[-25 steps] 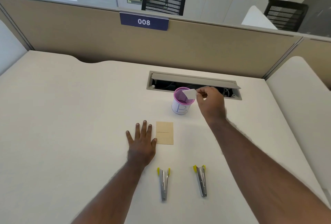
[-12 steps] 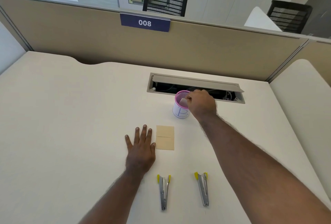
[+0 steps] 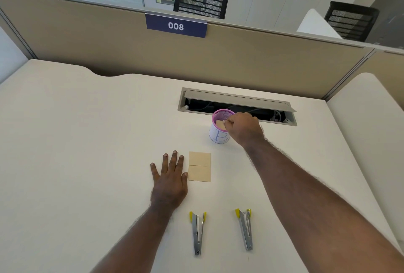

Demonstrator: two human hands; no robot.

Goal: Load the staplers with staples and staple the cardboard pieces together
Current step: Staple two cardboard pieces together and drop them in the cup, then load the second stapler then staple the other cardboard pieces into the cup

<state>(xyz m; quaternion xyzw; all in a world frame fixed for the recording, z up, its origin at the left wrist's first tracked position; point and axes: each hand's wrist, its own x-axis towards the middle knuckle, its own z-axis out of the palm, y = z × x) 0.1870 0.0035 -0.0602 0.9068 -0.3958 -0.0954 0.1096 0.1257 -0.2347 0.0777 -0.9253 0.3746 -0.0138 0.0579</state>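
Since a second ago, the right hand (image 3: 243,128) has come down from above the pink mesh cup with a white paper label marked "B" (image 3: 220,129) to its rim, and the pale piece it held high is now a tan piece of card (image 3: 220,124) partly inside the cup. The left hand (image 3: 169,177) has stayed almost in the same place.

In the head view, the right hand pinches this card with curled fingers at the mouth of the cup; I cannot tell if it is going in or coming out. The left hand lies flat on the cream tabletop (image 3: 87,141), fingers straight and spread, holding nothing, with its thumb just beside the two tan cardboard squares (image 3: 199,166), which lie edge to edge. The two open metal staplers with yellow tips (image 3: 198,232) rest nearer the person, apart from each other and untouched, so loading is not yet begun.

The risk I see is the cup: it is light and stands close to the open grey cable slot (image 3: 237,106). A sideways pull of the card against the rim could tip it toward the slot.
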